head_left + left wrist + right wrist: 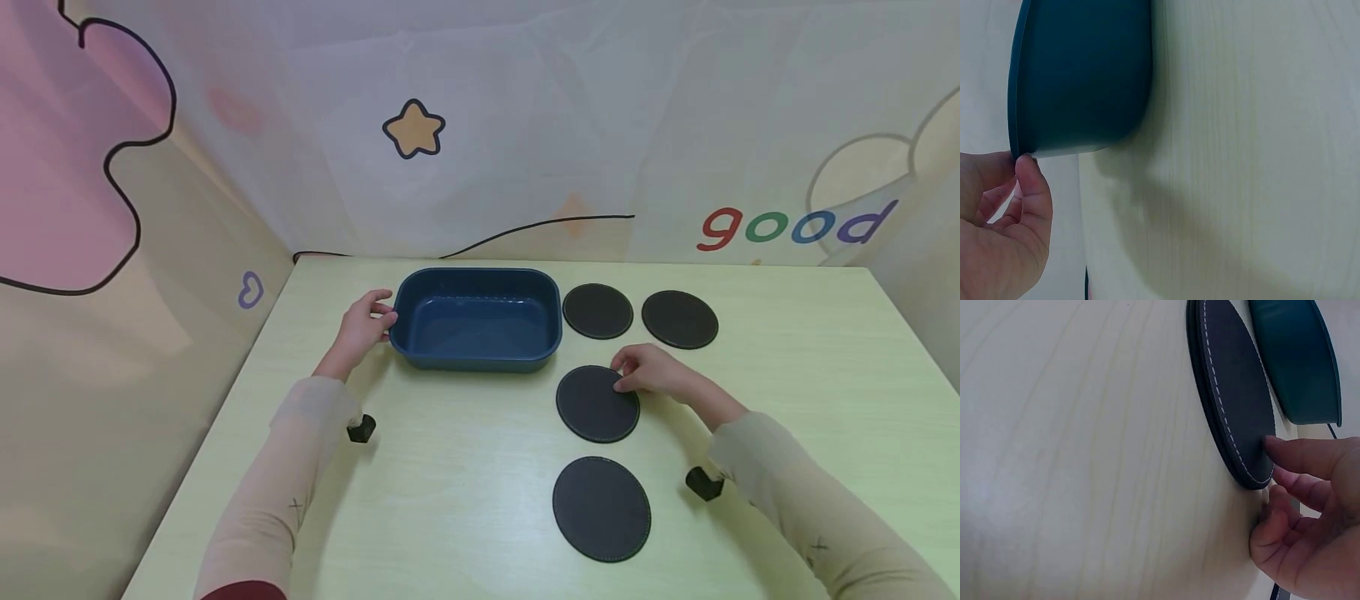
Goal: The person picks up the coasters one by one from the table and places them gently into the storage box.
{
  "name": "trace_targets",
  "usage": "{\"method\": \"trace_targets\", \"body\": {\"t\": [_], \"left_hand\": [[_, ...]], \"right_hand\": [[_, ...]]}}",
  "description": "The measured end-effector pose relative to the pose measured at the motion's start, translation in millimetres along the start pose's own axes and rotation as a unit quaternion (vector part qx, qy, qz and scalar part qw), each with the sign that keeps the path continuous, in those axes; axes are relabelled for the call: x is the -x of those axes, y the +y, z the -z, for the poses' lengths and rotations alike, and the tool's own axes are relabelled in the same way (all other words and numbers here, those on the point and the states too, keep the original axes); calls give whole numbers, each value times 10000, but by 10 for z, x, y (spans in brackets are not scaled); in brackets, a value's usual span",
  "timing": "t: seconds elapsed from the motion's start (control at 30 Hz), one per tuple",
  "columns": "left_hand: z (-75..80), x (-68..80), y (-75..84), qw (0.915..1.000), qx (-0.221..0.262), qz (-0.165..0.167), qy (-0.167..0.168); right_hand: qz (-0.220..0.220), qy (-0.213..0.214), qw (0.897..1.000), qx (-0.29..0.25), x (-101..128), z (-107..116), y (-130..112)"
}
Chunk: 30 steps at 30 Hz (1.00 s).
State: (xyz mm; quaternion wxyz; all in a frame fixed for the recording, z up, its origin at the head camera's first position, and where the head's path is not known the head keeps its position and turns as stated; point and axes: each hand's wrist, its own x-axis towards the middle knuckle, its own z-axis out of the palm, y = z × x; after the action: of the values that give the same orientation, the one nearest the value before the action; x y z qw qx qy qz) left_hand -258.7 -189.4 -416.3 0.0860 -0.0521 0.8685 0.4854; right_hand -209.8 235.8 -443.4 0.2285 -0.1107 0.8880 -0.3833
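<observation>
A dark blue rectangular dish (pixel 475 364) stands toward the back of the table. My left hand (pixel 362 329) pinches its left rim between thumb and fingers, as the left wrist view of the dish (pixel 1085 75) also shows. A black round coaster (pixel 596 404) with pale stitching lies in front of the dish's right end. At that coaster's right edge is my right hand (pixel 648 369), pinching it with the thumb on top and fingers at the side. Up close, the coaster (pixel 1238 394) shows a layered edge, perhaps two stacked; I cannot tell.
Two more black coasters, one (pixel 597 311) beside the dish and one (pixel 679 319) farther right, lie flat at the back. Another coaster (pixel 602 508) lies nearer the front. A printed cloth backdrop (pixel 525 125) rises behind the pale wooden table (pixel 450 483).
</observation>
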Motion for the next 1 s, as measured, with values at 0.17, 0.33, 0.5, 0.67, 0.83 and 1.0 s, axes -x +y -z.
{"method": "trace_targets", "body": {"t": [0.17, 0.33, 0.5, 0.67, 0.83, 1.0], "left_hand": [[-2, 9, -7, 10000, -2, -50, 38], [-12, -11, -14, 10000, -28, 16, 56], [-12, -10, -7, 10000, -60, 44, 57], [-9, 7, 9, 10000, -66, 22, 65], [-9, 22, 16, 10000, -39, 12, 66], [-5, 24, 16, 10000, -23, 10, 66]], "right_hand": [[-193, -19, 9996, 200, -24, -6, -42], [-380, -99, 9991, 182, -33, -6, -75], [-475, -144, 9987, 141, -35, -6, -97], [-494, -117, 9986, 113, -22, -12, -119], [-462, -130, 9988, -32, 14, -4, -135], [-441, -158, 9987, -194, 43, 6, -139]]}}
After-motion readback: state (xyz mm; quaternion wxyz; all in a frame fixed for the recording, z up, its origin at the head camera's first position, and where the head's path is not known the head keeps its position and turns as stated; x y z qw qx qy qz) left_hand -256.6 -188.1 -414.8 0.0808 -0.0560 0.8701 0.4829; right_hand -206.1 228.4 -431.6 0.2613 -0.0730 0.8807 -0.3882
